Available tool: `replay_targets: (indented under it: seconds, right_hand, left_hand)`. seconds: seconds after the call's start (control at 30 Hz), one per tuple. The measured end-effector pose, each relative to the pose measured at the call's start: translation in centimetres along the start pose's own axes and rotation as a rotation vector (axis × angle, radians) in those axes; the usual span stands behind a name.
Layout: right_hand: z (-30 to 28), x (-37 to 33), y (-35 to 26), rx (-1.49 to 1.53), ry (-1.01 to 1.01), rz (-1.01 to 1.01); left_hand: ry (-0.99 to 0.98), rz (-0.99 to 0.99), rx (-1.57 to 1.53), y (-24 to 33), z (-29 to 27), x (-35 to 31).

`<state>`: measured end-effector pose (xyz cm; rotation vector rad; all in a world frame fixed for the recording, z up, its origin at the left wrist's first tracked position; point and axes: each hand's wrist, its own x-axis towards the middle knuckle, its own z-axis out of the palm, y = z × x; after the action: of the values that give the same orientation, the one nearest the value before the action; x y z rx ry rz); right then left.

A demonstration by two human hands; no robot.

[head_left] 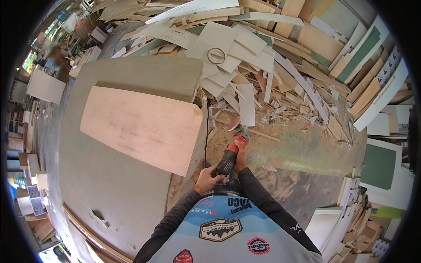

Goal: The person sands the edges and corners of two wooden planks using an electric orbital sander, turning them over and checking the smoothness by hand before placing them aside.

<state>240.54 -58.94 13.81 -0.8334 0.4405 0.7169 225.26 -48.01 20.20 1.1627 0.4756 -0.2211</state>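
Grinder [228,159]: was held at about four o'clock from the board [142,127], its disc [234,123] pointed toward twelve.
Left hand [205,180]: fingers were curled around the black rear end.
Right hand [240,160]: fingers were wrapped around the red neck.
Board: was laid on the grey table [98,175].
Wood scraps [215,41]: were heaped at twelve o'clock.

1 board [140,127] on table [105,188], left of grinder [226,164].
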Motion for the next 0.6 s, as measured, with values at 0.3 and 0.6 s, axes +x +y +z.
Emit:
replay_targets:
  seconds: [0.3, 0.6]
  right_hand:
    - [1.4, 0.2, 2.5, -0.155, 0.058, -0.148]
    - [2.9, -0.3, 3.2, -0.222, -0.005, -0.118]
  left_hand:
    - [0.132, 0.064, 0.184, -1.9, -0.7, -1.0]
    - [0.325, 0.237, 0.575, -0.2, -2.7, -3.2]
